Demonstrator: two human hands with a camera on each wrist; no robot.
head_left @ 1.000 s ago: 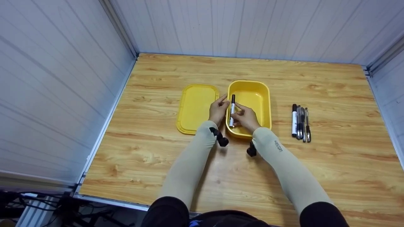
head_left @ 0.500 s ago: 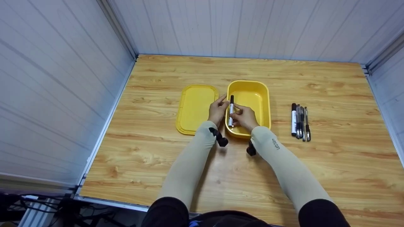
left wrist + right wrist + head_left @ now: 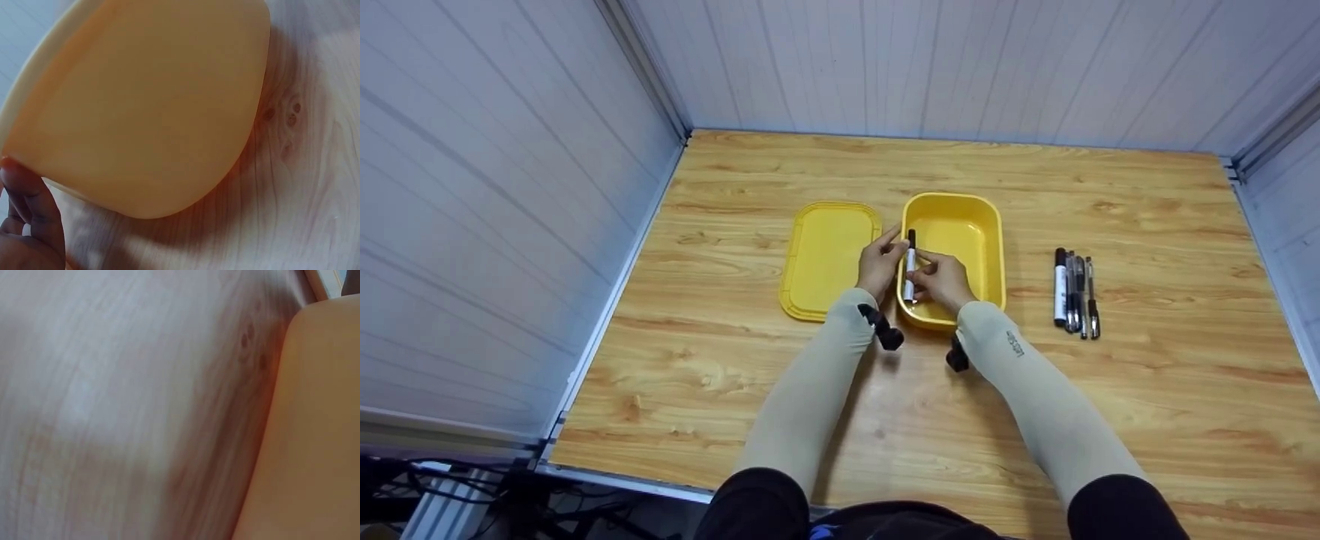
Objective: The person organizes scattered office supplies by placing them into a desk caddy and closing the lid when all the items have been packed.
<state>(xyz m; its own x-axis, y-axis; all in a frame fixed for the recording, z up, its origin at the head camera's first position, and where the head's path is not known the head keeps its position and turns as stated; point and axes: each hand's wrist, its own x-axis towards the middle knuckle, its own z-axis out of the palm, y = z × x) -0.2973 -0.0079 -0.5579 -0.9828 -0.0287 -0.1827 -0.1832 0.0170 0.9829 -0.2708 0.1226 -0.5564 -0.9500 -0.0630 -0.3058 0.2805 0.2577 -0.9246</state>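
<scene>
A yellow plastic box point(image 3: 1003, 259) stands lidless in the middle of the table. My right hand point(image 3: 949, 283) reaches down into it and pinches a black-capped white marker point(image 3: 910, 266), which lies lengthwise along the left inner wall with its cap pointing away from me. At the left rim, my left hand point(image 3: 877, 268) holds the box, thumb over the edge and fingers outside. The left wrist view has its fingers point(image 3: 35, 205) against the rim, beside the box's outer wall point(image 3: 152, 112). In the right wrist view only the box's side point(image 3: 315, 422) appears; the right hand is out of frame.
The yellow lid point(image 3: 829, 262) lies flat just left of the box, partly behind the left hand. To the right, another black-and-white marker point(image 3: 1060, 289) and several dark pens point(image 3: 1080, 296) lie side by side. White panels point(image 3: 840, 67) border the wooden table point(image 3: 1177, 247).
The marker has shifted slightly toward me and lower against the left wall, still in the right hand's pinch. The left hand stays at the rim.
</scene>
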